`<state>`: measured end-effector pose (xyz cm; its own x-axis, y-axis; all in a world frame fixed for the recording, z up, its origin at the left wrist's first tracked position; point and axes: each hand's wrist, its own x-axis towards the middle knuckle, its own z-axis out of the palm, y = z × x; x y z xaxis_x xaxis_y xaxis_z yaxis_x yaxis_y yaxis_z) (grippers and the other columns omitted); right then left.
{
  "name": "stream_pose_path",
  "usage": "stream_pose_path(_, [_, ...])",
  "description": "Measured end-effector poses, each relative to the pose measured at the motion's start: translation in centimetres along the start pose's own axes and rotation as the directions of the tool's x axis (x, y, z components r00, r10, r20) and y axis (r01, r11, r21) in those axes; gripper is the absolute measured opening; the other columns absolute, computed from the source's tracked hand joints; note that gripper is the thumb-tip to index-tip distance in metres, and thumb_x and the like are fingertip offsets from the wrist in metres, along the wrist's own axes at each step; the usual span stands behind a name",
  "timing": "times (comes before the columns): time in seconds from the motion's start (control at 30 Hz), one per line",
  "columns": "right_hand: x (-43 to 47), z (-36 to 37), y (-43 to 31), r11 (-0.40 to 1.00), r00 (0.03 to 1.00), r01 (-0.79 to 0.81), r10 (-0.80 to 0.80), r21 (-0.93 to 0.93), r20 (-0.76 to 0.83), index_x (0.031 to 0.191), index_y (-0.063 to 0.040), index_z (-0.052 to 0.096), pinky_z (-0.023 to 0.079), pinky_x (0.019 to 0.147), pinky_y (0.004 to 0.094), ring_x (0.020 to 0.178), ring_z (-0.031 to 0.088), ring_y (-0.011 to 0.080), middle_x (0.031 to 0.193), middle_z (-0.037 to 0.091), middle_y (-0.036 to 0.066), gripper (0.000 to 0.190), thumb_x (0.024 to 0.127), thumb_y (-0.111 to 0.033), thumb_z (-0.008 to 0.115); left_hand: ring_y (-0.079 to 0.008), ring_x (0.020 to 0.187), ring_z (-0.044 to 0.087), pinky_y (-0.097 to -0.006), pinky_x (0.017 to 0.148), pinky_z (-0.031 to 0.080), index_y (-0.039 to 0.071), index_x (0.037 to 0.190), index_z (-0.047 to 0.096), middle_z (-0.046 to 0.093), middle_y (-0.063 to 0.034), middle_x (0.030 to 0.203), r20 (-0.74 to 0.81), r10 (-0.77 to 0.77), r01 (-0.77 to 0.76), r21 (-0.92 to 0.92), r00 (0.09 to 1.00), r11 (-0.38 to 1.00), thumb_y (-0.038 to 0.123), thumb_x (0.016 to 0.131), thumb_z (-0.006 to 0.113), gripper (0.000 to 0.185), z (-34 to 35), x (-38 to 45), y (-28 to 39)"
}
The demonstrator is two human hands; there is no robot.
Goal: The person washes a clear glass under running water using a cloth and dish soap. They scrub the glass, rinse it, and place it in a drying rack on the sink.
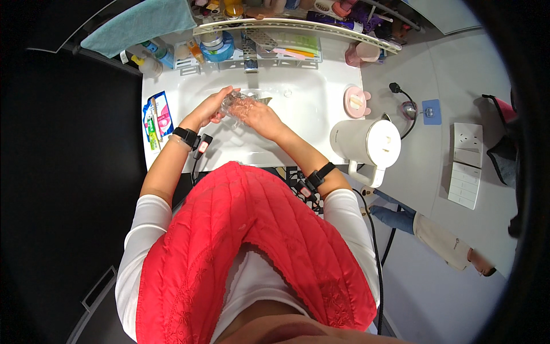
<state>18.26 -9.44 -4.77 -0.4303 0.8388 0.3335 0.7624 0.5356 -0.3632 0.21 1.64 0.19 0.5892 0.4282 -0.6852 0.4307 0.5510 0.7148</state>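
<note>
Over the white washbasin [300, 124], my left hand [210, 109] grips the left side of a clear, crumpled-looking plastic item [234, 103]. The fingers of my right hand [262, 119] are in or behind the clear plastic, which covers them; its exact kind cannot be told. The faucet [250, 56] stands just behind both hands, and water seems to be about them. A small dark grey pointed thing [266, 100] shows beyond my right hand.
A white electric kettle [350, 139] stands at the basin's right edge, near a pink lidded container [355, 102]. Toothpaste [152, 133] and a toothbrush lie on a blue-and-white packet at left. Bottles and jars line the back shelf [275, 53]. Another person [438, 232] is at lower right.
</note>
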Motion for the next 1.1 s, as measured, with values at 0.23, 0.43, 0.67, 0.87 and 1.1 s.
stream_pose_path(0.23, [-0.1,0.4,0.3,1.000,1.000,0.009,-0.009,-0.010,0.004,0.127,-0.011,0.063,0.043,0.107,0.0368,0.124,0.057,0.0219,0.126,0.065,0.007,0.039,0.088,-0.015,0.059,-0.0032,0.048,0.025,-0.0184,0.039,0.018,0.018,0.146,0.048,0.052,0.0070,0.077,0.014,0.010,-0.010,0.000,1.000,1.000,0.057,0.101,0.037,0.060,-0.2,0.3,-0.1])
stream_pose_path(0.43, [-0.1,0.7,0.5,0.999,1.000,0.014,-0.013,-0.049,0.022,0.128,-0.012,0.062,0.042,0.109,0.0369,0.124,0.057,0.0202,0.126,0.065,0.007,0.040,0.089,-0.016,0.058,-0.0029,0.047,0.026,-0.0181,0.039,0.018,0.017,0.146,0.048,0.054,0.0063,0.080,0.028,-0.002,0.001,0.006,1.000,1.000,0.056,0.101,0.038,0.060,-0.5,0.6,-0.3])
stream_pose_path(0.67, [-0.4,1.4,0.8,1.000,1.000,0.019,-0.019,-0.014,0.006,0.131,-0.011,0.061,0.041,0.110,0.0378,0.124,0.057,0.0206,0.127,0.064,0.007,0.042,0.089,-0.014,0.055,-0.0030,0.046,0.026,-0.0172,0.037,0.016,0.017,0.143,0.051,0.056,0.0057,0.080,0.009,0.000,0.000,0.008,1.000,1.000,0.056,0.102,0.038,0.059,-0.5,0.6,-0.3])
stream_pose_path(0.87, [-0.4,1.2,0.5,1.000,1.000,0.011,-0.011,-0.018,0.009,0.131,-0.011,0.061,0.041,0.110,0.0377,0.123,0.058,0.0210,0.126,0.065,0.007,0.043,0.088,-0.013,0.054,-0.0029,0.046,0.029,-0.0170,0.036,0.017,0.016,0.142,0.052,0.057,0.0051,0.079,0.006,-0.005,0.005,0.010,1.000,1.000,0.056,0.101,0.038,0.059,-0.6,0.7,-0.4])
stream_pose_path(1.1, [-0.4,0.9,0.4,1.000,1.000,0.005,-0.005,0.003,0.011,0.130,-0.011,0.061,0.042,0.109,0.0378,0.123,0.058,0.0213,0.125,0.065,0.007,0.042,0.089,-0.014,0.055,-0.0029,0.048,0.033,-0.0176,0.036,0.017,0.016,0.138,0.056,0.056,0.0057,0.077,-0.015,-0.004,0.004,0.000,1.000,1.000,0.057,0.099,0.041,0.058,-0.3,0.4,-0.3])
